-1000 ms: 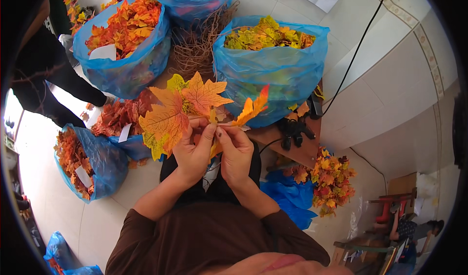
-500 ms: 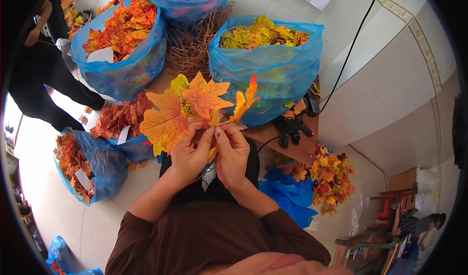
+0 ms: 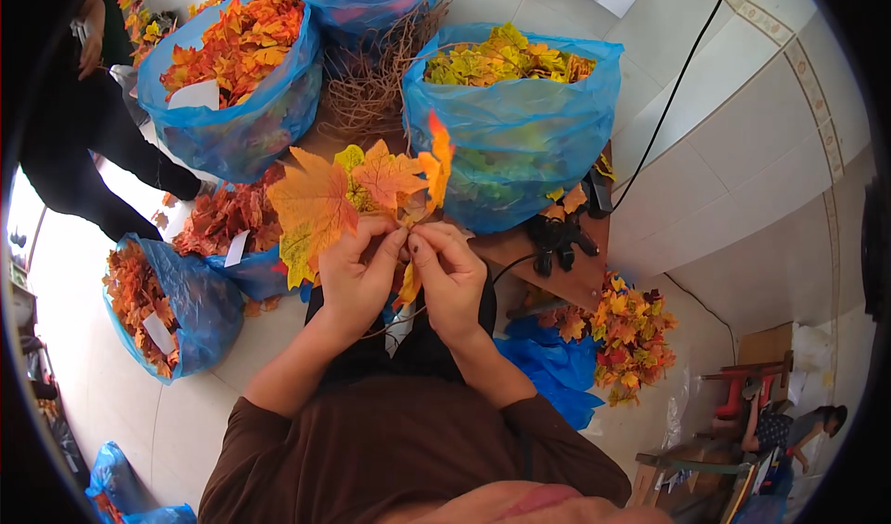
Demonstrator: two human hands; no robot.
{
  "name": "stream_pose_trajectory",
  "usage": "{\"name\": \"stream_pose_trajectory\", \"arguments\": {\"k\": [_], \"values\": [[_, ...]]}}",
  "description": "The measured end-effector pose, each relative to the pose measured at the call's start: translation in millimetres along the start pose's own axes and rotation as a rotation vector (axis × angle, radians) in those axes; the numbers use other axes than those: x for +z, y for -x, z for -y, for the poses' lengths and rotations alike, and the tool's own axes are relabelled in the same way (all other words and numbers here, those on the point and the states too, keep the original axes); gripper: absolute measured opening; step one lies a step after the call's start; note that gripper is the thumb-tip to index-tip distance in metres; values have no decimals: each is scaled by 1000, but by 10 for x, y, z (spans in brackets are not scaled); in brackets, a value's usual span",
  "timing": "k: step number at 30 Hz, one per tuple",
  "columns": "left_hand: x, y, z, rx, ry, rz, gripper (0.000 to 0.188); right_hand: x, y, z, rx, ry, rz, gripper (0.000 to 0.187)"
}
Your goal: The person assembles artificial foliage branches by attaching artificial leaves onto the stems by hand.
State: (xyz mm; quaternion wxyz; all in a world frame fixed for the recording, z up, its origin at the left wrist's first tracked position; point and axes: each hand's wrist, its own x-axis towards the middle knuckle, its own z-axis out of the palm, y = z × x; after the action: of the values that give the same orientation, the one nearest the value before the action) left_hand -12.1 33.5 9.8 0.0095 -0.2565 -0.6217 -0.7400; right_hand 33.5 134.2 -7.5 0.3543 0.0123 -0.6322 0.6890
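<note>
Both hands meet in front of me around a small bunch of artificial maple leaves (image 3: 314, 199), orange and yellow-green. My left hand (image 3: 357, 269) pinches the bunch near its stems, its leaves fanned out to the left. Thumb and finger of my right hand (image 3: 447, 278) are pressed together on the stems beside it. An orange-red leaf (image 3: 436, 162) stands up above the right fingertips, slightly blurred. A thin brown stem or cord (image 3: 401, 321) hangs below the hands. What exactly lies between the fingertips is too small to make out.
Beyond the hands, a blue bag of yellow-green leaves (image 3: 515, 125) stands on a brown table (image 3: 566, 273) by a brown twine tangle (image 3: 376, 97) and a black tool (image 3: 557, 245). Leaf-filled bags (image 3: 227, 134) stand left. Another person (image 3: 93, 153) stands far left; leaf garlands (image 3: 631, 338) hang right.
The orange-red leaf has swung upward and to the left, closer to the other leaves. My hands stay pinched together, the right one turned slightly. The standing person's hand has shifted.
</note>
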Motion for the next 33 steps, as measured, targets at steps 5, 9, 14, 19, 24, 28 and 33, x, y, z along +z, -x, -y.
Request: {"name": "stream_pose_trajectory", "arguments": {"k": [5, 9, 14, 19, 24, 28, 33], "values": [[6, -60, -57, -121, 15, 55, 7, -157, -52, 38, 14, 218, -17, 8], [-123, -47, -119, -276, 91, 97, 11, -226, -106, 177, 95, 67, 172, 12], [-206, -69, -110, -360, 141, 206, 11, -263, -138, 301, -57, 394, 287, 15], [-126, -36, -135, -345, 194, 166, 10, -194, -73, 186, -358, 618, 174, 18], [-110, -65, -120, -280, 171, 144, 8, -87, -85, 169, -572, 684, 67, 20], [-97, -62, -79, -328, 185, 116, 8, -116, -84, 92, -581, 602, 88, 23], [-145, -78, -62, -332, 200, 128, 7, -133, -136, 112, -625, 588, 172, 20]]}}
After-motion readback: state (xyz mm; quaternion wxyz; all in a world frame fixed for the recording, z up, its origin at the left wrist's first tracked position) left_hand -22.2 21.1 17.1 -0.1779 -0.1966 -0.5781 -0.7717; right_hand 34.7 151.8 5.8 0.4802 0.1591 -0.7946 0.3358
